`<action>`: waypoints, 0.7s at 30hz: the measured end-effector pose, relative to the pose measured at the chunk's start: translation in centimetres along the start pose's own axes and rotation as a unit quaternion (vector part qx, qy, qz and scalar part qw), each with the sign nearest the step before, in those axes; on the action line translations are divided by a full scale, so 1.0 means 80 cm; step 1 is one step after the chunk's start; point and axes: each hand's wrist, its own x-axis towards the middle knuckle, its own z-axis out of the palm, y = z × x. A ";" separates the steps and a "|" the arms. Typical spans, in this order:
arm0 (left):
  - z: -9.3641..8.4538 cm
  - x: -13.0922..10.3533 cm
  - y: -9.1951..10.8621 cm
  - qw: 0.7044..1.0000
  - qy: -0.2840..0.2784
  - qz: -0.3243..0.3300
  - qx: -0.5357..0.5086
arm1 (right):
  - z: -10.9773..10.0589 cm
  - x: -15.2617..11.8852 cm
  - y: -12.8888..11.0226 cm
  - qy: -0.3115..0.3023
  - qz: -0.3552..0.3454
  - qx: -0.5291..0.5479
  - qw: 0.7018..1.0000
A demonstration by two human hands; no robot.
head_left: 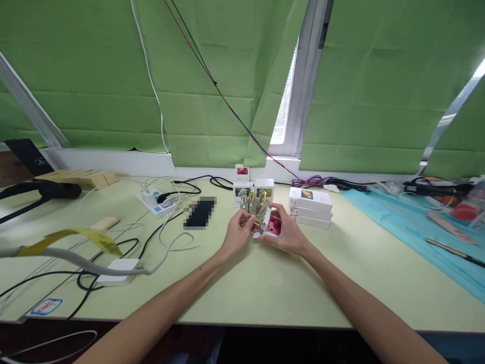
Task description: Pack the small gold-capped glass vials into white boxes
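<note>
My right hand (pixel 286 232) is wrapped round a small white box (pixel 273 226) with a red flower picture, tilted over the table. At its open left end, my left hand (pixel 239 230) pinches a small glass bottle with a gold cap (pixel 257 222); the bottle is partly at the box's mouth. Just behind the hands stand several glass bottles with gold or silver caps (pixel 262 201). Behind those bottles are white boxes with plant pictures (pixel 264 186), and one with a red picture (pixel 242 172) sits higher up. Right of my right hand lies a stack of white boxes (pixel 310 207).
A pixelated dark object (pixel 200 213) lies left of the hands. Farther left are a power strip (pixel 157 203), a white adapter (pixel 118 271) and tangled cables. Blue plastic sheeting (pixel 417 227) covers the right side. Green curtains (pixel 227 91) hang behind the table.
</note>
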 end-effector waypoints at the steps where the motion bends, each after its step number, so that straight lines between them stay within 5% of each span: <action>1: 0.000 0.000 0.000 1.000 -0.001 0.001 0.002 | 0.000 0.000 0.000 -0.001 0.002 -0.001 1.000; 21: 0.007 -0.007 0.005 1.000 -0.012 0.019 0.000 | -0.001 0.000 -0.006 0.024 0.003 0.007 1.000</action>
